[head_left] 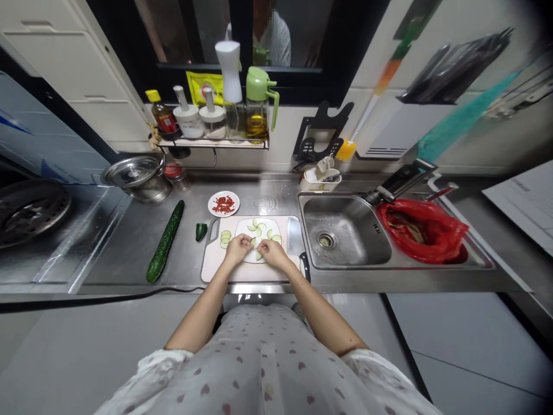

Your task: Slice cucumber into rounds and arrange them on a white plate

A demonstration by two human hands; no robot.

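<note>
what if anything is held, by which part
Left hand seems to pinch a cucumber slice by its edge; whether the right hand holds one cannot be told.

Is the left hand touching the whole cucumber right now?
Apart. The head view shows the left hand over the cutting board, with steel counter between that board and the whole cucumber.

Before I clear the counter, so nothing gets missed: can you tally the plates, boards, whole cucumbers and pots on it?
Plates: 2
Boards: 1
Whole cucumbers: 1
Pots: 1
Total: 5
</note>
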